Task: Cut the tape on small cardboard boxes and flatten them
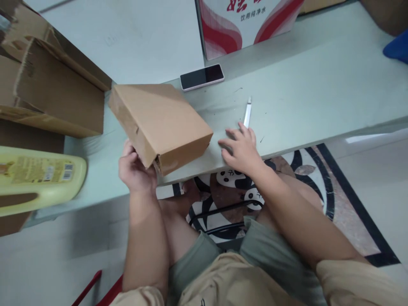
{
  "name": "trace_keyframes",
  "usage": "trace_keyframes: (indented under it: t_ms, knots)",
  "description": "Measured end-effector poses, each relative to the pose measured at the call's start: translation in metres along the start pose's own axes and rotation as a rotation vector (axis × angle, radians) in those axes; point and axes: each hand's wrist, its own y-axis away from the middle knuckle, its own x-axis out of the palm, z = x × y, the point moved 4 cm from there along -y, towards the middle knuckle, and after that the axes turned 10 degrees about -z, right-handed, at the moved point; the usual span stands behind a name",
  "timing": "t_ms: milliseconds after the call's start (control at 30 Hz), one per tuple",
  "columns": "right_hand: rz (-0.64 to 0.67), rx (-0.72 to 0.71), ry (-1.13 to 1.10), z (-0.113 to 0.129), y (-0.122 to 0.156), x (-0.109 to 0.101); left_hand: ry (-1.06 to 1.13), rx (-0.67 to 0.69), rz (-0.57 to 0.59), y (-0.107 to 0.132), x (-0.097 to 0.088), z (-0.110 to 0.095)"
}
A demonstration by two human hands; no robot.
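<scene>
A flat brown cardboard box (159, 121) lies on the pale green table (302, 106), one corner tilted over the near edge. My left hand (135, 170) grips that near corner from below, fingers curled round it. To the right of the box, my right hand (240, 148) rests flat on the table with its fingers spread, holding nothing. Just beyond its fingertips lies a thin white utility knife (247, 112), apart from the hand.
A phone (202, 77) lies screen-up behind the box. A red-and-white carton (236, 25) stands at the back. Torn cardboard boxes (47, 80) and a yellow plastic jug (38, 176) crowd the left. A blue object (397, 47) shows far right. My knees are under the table edge.
</scene>
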Motion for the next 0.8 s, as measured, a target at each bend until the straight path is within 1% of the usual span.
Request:
trace_keyframes:
  t_ms: [33, 67, 100, 133, 167, 233, 300, 333, 433, 500, 600, 667, 733, 800]
  knots:
    - [0.018, -0.017, -0.018, 0.002, -0.001, 0.003, 0.186, -0.185, -0.071, 0.001, -0.001, 0.003]
    - [0.027, -0.031, -0.040, 0.004, -0.003, 0.005, 0.288, -0.333, -0.053, 0.004, 0.004, 0.003]
    - [0.030, -0.042, -0.071, 0.005, -0.004, 0.007, 0.348, -0.435, -0.047, 0.008, 0.009, 0.002]
    - [0.028, -0.053, -0.114, 0.005, -0.005, 0.008, 0.363, -0.496, -0.040, 0.012, 0.014, -0.001]
    - [0.021, -0.067, -0.169, 0.005, -0.006, 0.008, 0.359, -0.515, -0.045, 0.015, 0.017, -0.004]
    - [0.012, -0.110, -0.313, 0.007, -0.007, 0.005, 0.353, -0.472, -0.096, 0.018, 0.021, -0.009]
    - [0.025, -0.139, -0.468, 0.009, -0.007, 0.001, 0.376, -0.422, -0.138, 0.017, 0.020, -0.011]
    - [0.032, -0.126, -0.532, 0.009, -0.007, -0.001, 0.386, -0.427, -0.136, 0.016, 0.018, -0.012]
    - [0.008, -0.008, -0.659, 0.006, -0.007, -0.003, 0.402, -0.543, -0.101, 0.013, 0.014, -0.012]
    - [-0.017, 0.011, -0.735, 0.005, -0.008, -0.004, 0.422, -0.614, -0.086, 0.012, 0.012, -0.013]
    - [0.003, -0.075, -0.838, 0.007, -0.008, -0.003, 0.445, -0.662, -0.121, 0.011, 0.009, -0.014]
    - [0.008, -0.129, -0.860, 0.009, -0.007, -0.005, 0.455, -0.690, -0.148, 0.011, 0.007, -0.012]
    - [-0.020, -0.172, -0.872, 0.010, -0.008, -0.009, 0.470, -0.709, -0.150, 0.012, 0.003, -0.008]
    - [-0.078, -0.178, -0.873, 0.009, -0.008, -0.014, 0.474, -0.708, -0.130, 0.013, -0.001, -0.006]
